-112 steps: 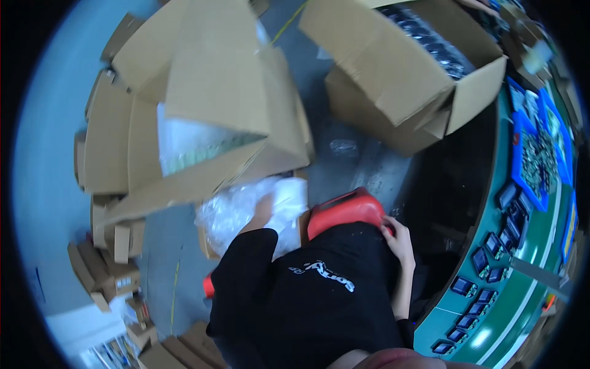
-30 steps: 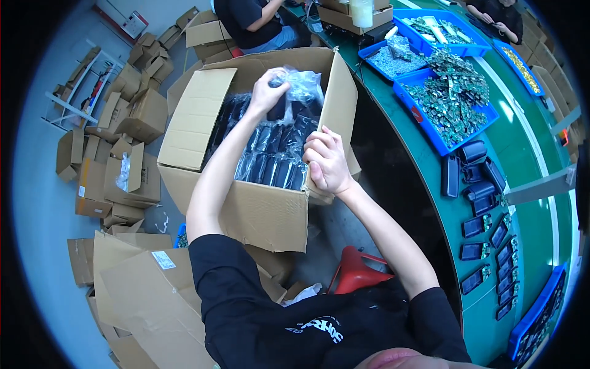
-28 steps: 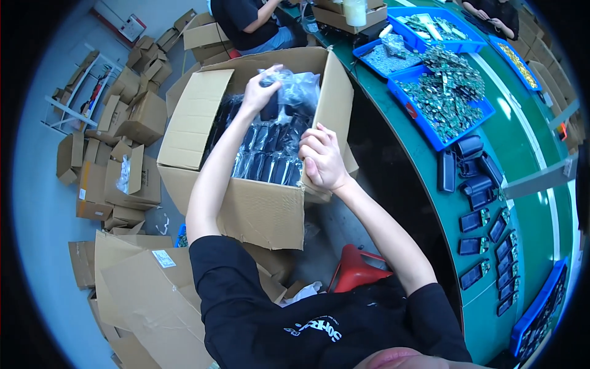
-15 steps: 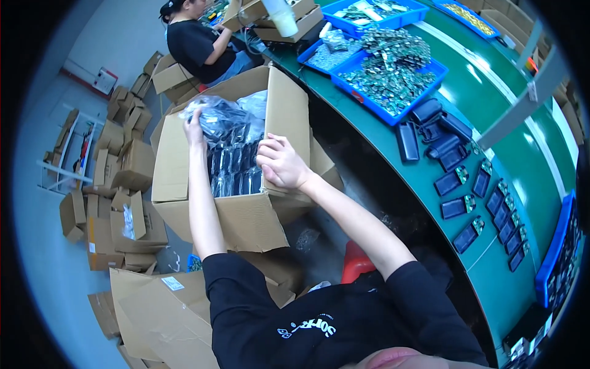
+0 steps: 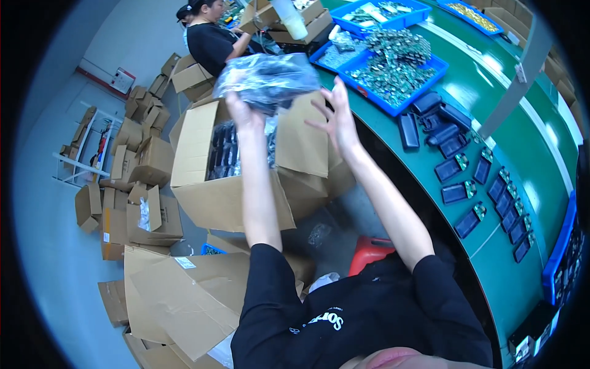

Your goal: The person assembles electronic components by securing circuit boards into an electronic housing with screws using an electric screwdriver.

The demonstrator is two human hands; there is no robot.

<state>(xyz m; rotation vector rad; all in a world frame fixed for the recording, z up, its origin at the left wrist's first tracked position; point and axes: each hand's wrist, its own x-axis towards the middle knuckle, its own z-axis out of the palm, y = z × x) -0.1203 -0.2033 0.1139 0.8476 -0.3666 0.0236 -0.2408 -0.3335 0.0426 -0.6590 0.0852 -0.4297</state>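
Observation:
A clear plastic bag of dark items (image 5: 270, 75) is lifted above the open cardboard box (image 5: 236, 206). My left hand (image 5: 241, 112) grips the bag from below at its near left side. Just off the bag's right end, my right hand (image 5: 340, 123) is raised with its fingers spread, holding nothing. Inside the box, rows of black plastic-wrapped pieces (image 5: 225, 150) show between the raised flaps. The bag and my left arm hide part of the box's contents.
The green bench (image 5: 393, 147) curves along the right, carrying a blue tray of circuit boards (image 5: 393, 74) and several dark plastic housings (image 5: 455, 166). A person in black (image 5: 212, 46) sits beyond the box. Cardboard boxes (image 5: 153, 215) crowd the left; a red stool (image 5: 369, 253) stands near me.
My left hand has lifted the plastic bag up and rightward out of the box. My right hand has let go of the box flap and opened beside the bag. The view has shifted slightly.

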